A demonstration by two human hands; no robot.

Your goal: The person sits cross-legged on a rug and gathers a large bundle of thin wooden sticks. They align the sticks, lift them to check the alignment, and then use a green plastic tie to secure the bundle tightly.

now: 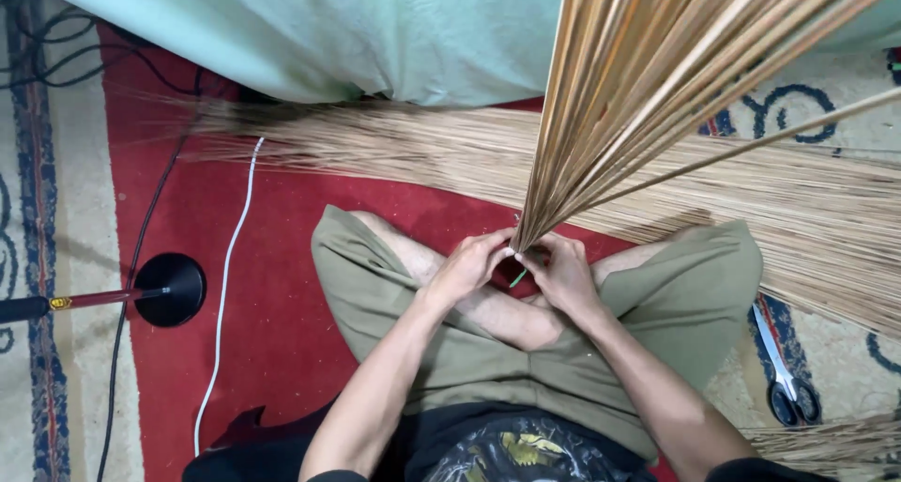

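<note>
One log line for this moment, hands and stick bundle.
left hand: gripping bundle base | right hand: gripping bundle base | stick bundle: upright, fanned | green tie: between hands | scissors: on carpet

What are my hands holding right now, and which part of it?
Both hands, left hand and right hand, grip the bundle of thin brown sticks at its narrow bottom end, where a green tie sticks out.

The left hand (466,266) and right hand (563,274) meet at the narrow base of a bundle of thin tan sticks (657,78), which fans up and away toward the far right. A bit of green tie (518,277) shows between the 2 hands. More loose sticks (422,149) lie across the red carpet (272,257) beyond the crossed legs. Scissors (784,369) rest at the near right, a black round stand base (171,290) at the left.
</note>
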